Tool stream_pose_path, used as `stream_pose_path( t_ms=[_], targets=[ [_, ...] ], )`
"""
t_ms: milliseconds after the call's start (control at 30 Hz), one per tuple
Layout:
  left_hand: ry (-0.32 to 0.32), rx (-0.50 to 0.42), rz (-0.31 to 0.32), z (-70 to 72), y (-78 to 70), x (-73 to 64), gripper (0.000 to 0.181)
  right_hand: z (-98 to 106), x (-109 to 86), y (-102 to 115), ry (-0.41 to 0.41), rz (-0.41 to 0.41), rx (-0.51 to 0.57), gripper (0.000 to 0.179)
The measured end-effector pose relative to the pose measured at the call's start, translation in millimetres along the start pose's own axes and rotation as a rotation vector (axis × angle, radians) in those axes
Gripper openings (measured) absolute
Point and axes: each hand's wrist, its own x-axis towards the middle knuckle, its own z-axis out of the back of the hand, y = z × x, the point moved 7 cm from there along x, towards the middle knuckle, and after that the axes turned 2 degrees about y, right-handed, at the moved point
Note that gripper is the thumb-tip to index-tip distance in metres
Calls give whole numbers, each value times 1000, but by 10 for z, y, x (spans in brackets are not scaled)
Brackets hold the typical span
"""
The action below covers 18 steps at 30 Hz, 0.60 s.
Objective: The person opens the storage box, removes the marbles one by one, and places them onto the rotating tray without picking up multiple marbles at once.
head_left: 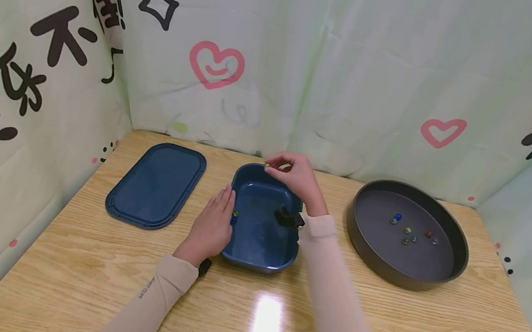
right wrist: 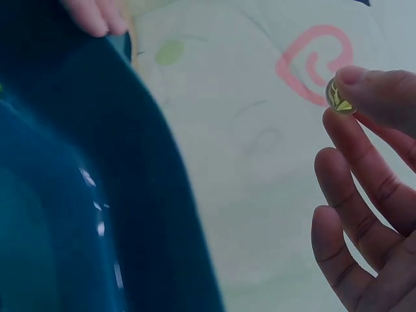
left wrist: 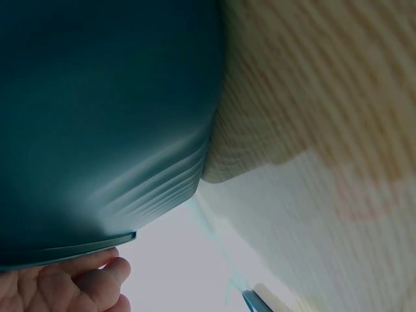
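Observation:
My right hand [head_left: 298, 178] is above the far rim of a deep blue plastic box [head_left: 259, 255]. Between thumb and forefinger it pinches a clear glass marble [right wrist: 339, 96] with a yellow-green swirl, its other fingers loosely bent. My left hand [head_left: 213, 220] rests along the left side of the box, fingers straight and close together. In the left wrist view its fingers [left wrist: 78, 283] touch the box's rim. A few marbles [head_left: 234, 219] lie inside the box near the left wall, partly hidden by that wall and hand.
A round dark grey pan [head_left: 400, 277] with several coloured marbles [head_left: 408, 231] stands at the right. To the left lies a flat blue lid [head_left: 156, 186]. The wooden table [head_left: 215, 320] ends at a printed curtain [head_left: 351, 87] behind and on both sides.

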Motion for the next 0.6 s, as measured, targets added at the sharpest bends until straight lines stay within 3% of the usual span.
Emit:
stream_pose_path(
  t_ms=[300,600],
  targets=[
    [2,-5,8,-12,6,17,62,-220,106,-187,31,29,36,22],
    [0,-3,3,0,8,11,62,-371,136,-455,74,-64,-7,22]
  ],
)
